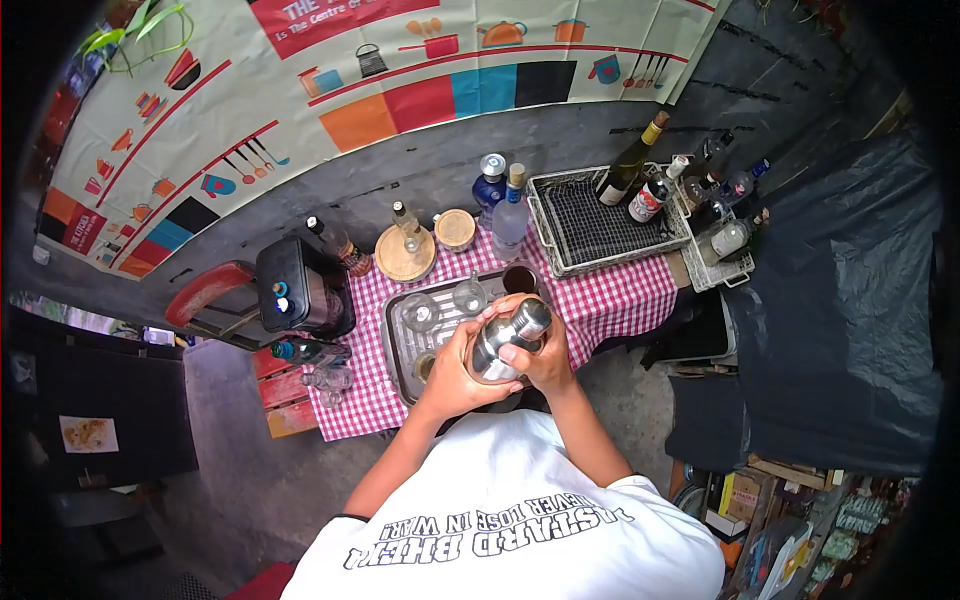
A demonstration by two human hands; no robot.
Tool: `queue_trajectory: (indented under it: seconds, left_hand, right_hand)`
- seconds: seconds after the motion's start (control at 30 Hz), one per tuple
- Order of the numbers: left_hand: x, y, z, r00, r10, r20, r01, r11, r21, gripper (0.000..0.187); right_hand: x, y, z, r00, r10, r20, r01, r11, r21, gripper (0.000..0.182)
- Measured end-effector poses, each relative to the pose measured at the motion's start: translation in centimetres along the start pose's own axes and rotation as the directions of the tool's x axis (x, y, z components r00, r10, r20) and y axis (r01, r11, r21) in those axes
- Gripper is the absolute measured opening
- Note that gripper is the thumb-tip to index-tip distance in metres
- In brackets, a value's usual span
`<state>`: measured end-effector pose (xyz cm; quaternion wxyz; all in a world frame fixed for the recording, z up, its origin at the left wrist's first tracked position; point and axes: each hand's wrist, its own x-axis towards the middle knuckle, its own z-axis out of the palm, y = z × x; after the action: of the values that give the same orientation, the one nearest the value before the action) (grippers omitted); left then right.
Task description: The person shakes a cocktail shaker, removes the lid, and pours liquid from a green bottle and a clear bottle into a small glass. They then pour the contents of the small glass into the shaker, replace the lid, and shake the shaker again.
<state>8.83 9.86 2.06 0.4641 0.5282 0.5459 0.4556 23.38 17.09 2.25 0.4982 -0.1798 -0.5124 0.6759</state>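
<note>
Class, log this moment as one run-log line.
left hand: grips shaker | right hand: grips shaker | shaker: tilted, above tray

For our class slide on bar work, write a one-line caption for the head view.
Both hands, left hand and right hand, grip a metal shaker above a tray of glasses on a checked tablecloth.

1. One view only, from the head camera, so no second view shares any part of the scene.
2. It looks almost straight down from above the person's white shirt [520, 520], over shoulders and arms.
3. It faces forward onto the checked table [610, 295], with the banner [300, 100] on the wall beyond.
4. Near the hands; wide fisheye lens, dark rounded corners.
</note>
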Motion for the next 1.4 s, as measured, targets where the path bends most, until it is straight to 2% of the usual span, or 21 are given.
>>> queue_trajectory:
  seconds: [0.13, 0.17, 0.23, 0.3, 0.37, 0.43, 0.47, 0.5, 0.63, 0.7, 0.8, 0.87, 0.9, 0.97, 1.03, 1.1, 1.13, 1.23, 1.3, 1.37, 1.4]
  left_hand:
    - [1.9, -0.1, 2.4, 0.992, 0.12, -0.04, -0.119, 0.993, 0.027, 0.092]
    - [2.0, -1.3, 2.6, 0.998, 0.054, 0.034, -0.05, 0.993, -0.11, 0.092]
    - [1.5, -3.2, 4.1, 0.984, -0.051, 0.173, 0.125, 0.885, -0.449, 0.093]
    - [1.0, -2.9, 6.3, 0.981, -0.064, 0.182, 0.077, 0.995, -0.062, 0.095]
    - [0.6, -5.2, 7.4, 0.997, -0.059, 0.054, 0.07, 0.967, -0.245, 0.108]
    - [0.9, -4.6, 7.1, 0.994, -0.105, -0.044, 0.093, 0.971, -0.22, 0.111]
    - [0.9, -3.8, 7.2, 0.977, -0.193, -0.092, 0.157, 0.941, -0.301, 0.113]
    - [1.3, -4.4, 7.1, 0.982, -0.097, -0.159, 0.054, 0.966, -0.252, 0.109]
    - [2.3, -1.9, 7.7, 0.972, -0.047, -0.231, -0.009, 0.971, -0.238, 0.098]
    - [2.2, -1.8, 8.1, 0.965, 0.041, -0.258, -0.062, 0.995, -0.075, 0.097]
    - [2.5, -0.6, 8.8, 0.949, 0.217, -0.23, -0.173, 0.965, 0.195, 0.093]
    - [2.2, 0.4, 9.5, 0.939, 0.223, -0.262, -0.153, 0.953, 0.263, 0.093]
    - [2.2, 0.7, 9.8, 0.932, 0.23, -0.282, -0.152, 0.951, 0.27, 0.093]
    - [2.0, 0.9, 10.1, 0.918, 0.229, -0.325, -0.139, 0.951, 0.277, 0.093]
    - [1.9, 0.9, 10.2, 0.908, 0.225, -0.355, -0.108, 0.941, 0.321, 0.094]
    - [1.7, 1.4, 10.5, 0.89, 0.217, -0.401, -0.086, 0.943, 0.321, 0.093]
    - [1.6, 1.5, 10.6, 0.883, 0.212, -0.419, -0.082, 0.948, 0.307, 0.091]
    - [1.6, 0.7, 10.8, 0.858, 0.239, -0.455, -0.108, 0.949, 0.296, 0.09]
    - [1.5, 0.4, 11.1, 0.868, 0.199, -0.455, -0.09, 0.964, 0.248, 0.09]
    - [1.3, 0.7, 11.4, 0.874, 0.149, -0.463, -0.056, 0.977, 0.208, 0.09]
    - [1.2, 0.7, 11.4, 0.887, 0.123, -0.444, -0.044, 0.982, 0.184, 0.09]
  right_hand:
    - [0.7, -1.0, -3.4, 0.997, -0.02, 0.077, 0.026, 0.996, -0.084, 0.047]
    - [0.9, -1.2, -4.0, 0.996, -0.018, 0.086, 0.024, 0.997, -0.078, 0.047]
    - [1.4, -1.5, -5.3, 0.999, 0.038, 0.032, -0.049, 0.888, 0.458, 0.048]
    - [2.8, -3.0, -7.9, 0.995, -0.086, -0.048, 0.097, 0.948, 0.305, 0.055]
    - [4.1, -5.1, -10.6, 0.981, -0.191, -0.017, 0.187, 0.931, 0.313, 0.057]
    - [4.5, -6.9, -13.3, 0.98, -0.197, 0.039, 0.183, 0.955, 0.231, 0.059]
    - [4.5, -7.3, -14.4, 0.984, -0.174, 0.043, 0.161, 0.965, 0.208, 0.06]
    - [4.4, -7.6, -15.7, 0.992, -0.117, 0.056, 0.107, 0.981, 0.161, 0.061]
    - [3.6, -5.1, -19.8, 1.0, -0.022, -0.01, 0.022, 0.998, 0.061, 0.057]
    - [3.2, -2.6, -23.1, 1.0, 0.005, -0.021, -0.009, 0.982, -0.189, 0.04]
    - [2.6, 1.9, -27.6, 0.985, 0.168, -0.032, -0.171, 0.949, -0.265, 0.033]
    - [2.5, 4.9, -30.4, 0.909, 0.38, -0.171, -0.412, 0.763, -0.498, 0.034]
    - [2.8, 5.3, -30.8, 0.907, 0.391, -0.153, -0.413, 0.76, -0.502, 0.034]
    - [3.3, 6.4, -31.5, 0.876, 0.435, -0.21, -0.405, 0.423, -0.811, 0.039]
    - [3.5, 8.2, -32.4, 0.889, 0.425, -0.168, -0.351, 0.398, -0.848, 0.043]
    - [3.2, 9.3, -33.2, 0.958, 0.282, -0.055, -0.163, 0.374, -0.913, 0.043]
    - [3.1, 9.3, -33.7, 0.918, 0.383, -0.107, -0.281, 0.436, -0.855, 0.046]
    - [1.6, 9.8, -35.0, 0.945, 0.328, -0.011, -0.173, 0.47, -0.865, 0.049]
    - [1.4, 10.0, -35.6, 0.932, 0.363, -0.005, -0.17, 0.424, -0.89, 0.054]
    - [0.9, 9.9, -35.8, 0.908, 0.391, -0.151, -0.298, 0.347, -0.889, 0.06]
    - [1.0, 10.1, -36.0, 0.903, 0.405, -0.142, -0.307, 0.379, -0.873, 0.071]
